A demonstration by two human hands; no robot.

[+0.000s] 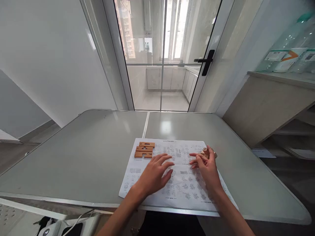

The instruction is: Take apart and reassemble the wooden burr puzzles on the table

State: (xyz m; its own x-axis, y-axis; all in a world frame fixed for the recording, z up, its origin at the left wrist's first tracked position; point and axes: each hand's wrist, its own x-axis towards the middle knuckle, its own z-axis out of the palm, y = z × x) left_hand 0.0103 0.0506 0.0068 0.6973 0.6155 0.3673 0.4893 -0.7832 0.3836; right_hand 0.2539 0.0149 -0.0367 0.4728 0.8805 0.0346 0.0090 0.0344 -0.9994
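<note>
Our left hand (154, 175) lies flat on the printed sheet (183, 191), fingers spread wide, holding nothing. Our right hand (207, 167) sits at the sheet's right edge, fingers half curled against a small wooden piece (206, 151). We cannot tell whether it is truly gripped or only touched. Over at the sheet's far left corner, three notched wooden blocks (144, 149) lie side by side, touching, well apart from both hands. All of it rests on the grey table (73, 157).

Grey folding counter (81, 154) w/ centre seam. Glass sliding door (152, 49) behind, black handle (206, 61), bright daylight thru balcony w/ white cabinets (165, 78). White wall (49, 49) left; beige shelf unit (268, 101) right, wrapped bottles (292, 42) on top.
</note>
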